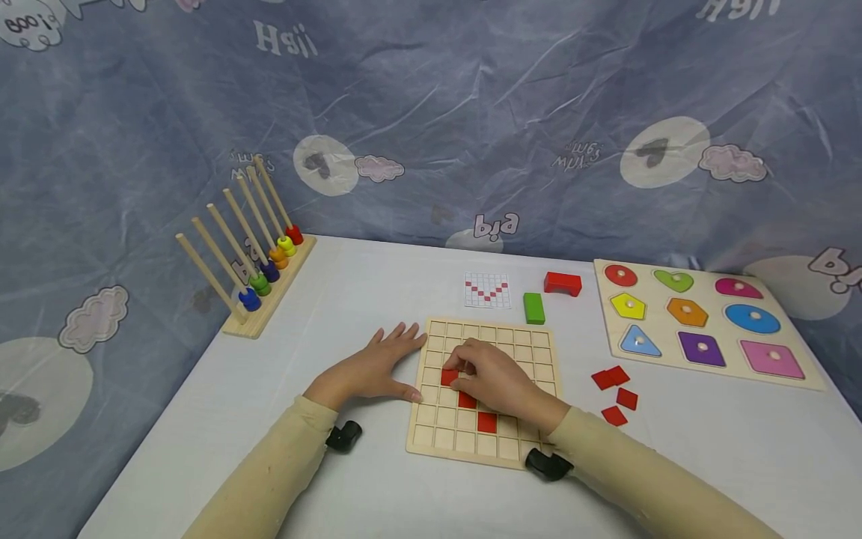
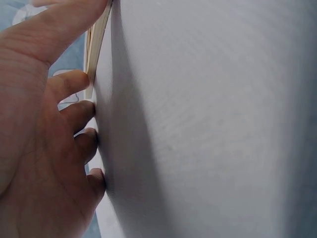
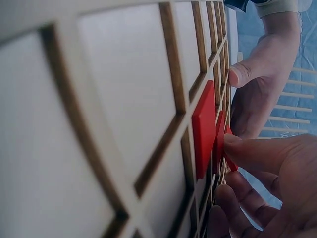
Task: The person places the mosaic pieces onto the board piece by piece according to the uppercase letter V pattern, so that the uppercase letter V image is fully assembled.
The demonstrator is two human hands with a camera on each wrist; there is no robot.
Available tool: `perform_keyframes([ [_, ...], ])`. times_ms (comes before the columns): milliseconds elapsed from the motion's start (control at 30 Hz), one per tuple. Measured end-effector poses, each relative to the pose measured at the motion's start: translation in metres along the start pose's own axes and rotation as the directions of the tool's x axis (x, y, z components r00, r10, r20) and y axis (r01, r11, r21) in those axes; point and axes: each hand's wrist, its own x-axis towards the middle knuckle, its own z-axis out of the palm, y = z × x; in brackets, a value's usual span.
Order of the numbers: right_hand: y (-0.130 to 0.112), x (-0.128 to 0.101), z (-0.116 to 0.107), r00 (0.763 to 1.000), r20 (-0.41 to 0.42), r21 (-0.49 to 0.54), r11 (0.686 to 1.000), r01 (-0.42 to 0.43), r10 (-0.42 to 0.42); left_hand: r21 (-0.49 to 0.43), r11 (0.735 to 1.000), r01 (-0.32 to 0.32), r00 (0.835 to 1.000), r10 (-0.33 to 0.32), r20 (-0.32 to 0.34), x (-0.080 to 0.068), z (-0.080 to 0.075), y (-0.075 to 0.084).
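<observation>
A wooden grid board (image 1: 521, 352) lies on the white table (image 1: 377, 479). My right hand (image 1: 461, 372) is over the board and pinches a red square tile (image 1: 449, 377) at a cell. Two more red tiles (image 1: 486, 421) sit in cells below it, forming a diagonal. In the right wrist view, one seated red tile (image 3: 204, 129) fills its cell in the grid board (image 3: 124, 99), and my fingers (image 3: 252, 151) pinch the tilted red tile (image 3: 229, 153) behind it. My left hand (image 1: 397, 363) lies flat on the table, its thumb against the board's left edge (image 2: 96, 37).
Several loose red tiles (image 1: 614, 394) lie right of the board. A pattern card (image 1: 487, 290), a green block (image 1: 533, 308) and a red arch block (image 1: 562, 283) sit behind it. A shape puzzle (image 1: 808, 378) is at the right, a peg rack with rings (image 1: 259, 281) at the left.
</observation>
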Motion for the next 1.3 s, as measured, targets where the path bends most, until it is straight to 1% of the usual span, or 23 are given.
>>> perform_keyframes([
  [333, 0.0004, 0.0009, 0.0021, 1.000, 0.004, -0.031, 1.000, 0.003, -0.003, -0.005, 1.000, 0.001, 1.000, -0.001, -0.002, -0.0011, 0.0005, 0.0009],
  [633, 0.0014, 0.0019, 0.0030, 1.000, 0.004, -0.014, 1.000, 0.025, -0.025, 0.000, 1.000, -0.002, 1.000, 0.002, -0.001, -0.0008, 0.0000, 0.0003],
  [867, 0.0009, 0.0021, 0.0020, 1.000, 0.018, -0.015, 1.000, -0.004, 0.004, -0.006, 1.000, 0.000, 1.000, 0.000, 0.002, -0.0001, -0.0005, 0.0004],
  [1133, 0.0013, 0.0018, 0.0009, 1.000, 0.029, -0.003, 1.000, 0.006, -0.006, -0.009, 1.000, 0.001, 1.000, -0.001, 0.000, 0.0008, 0.0006, -0.0008],
  [1300, 0.0015, 0.0021, 0.0013, 0.999, 0.033, -0.006, 1.000, -0.014, 0.014, -0.009, 1.000, 0.001, 1.000, -0.001, -0.001, 0.0013, 0.0010, -0.0007],
])
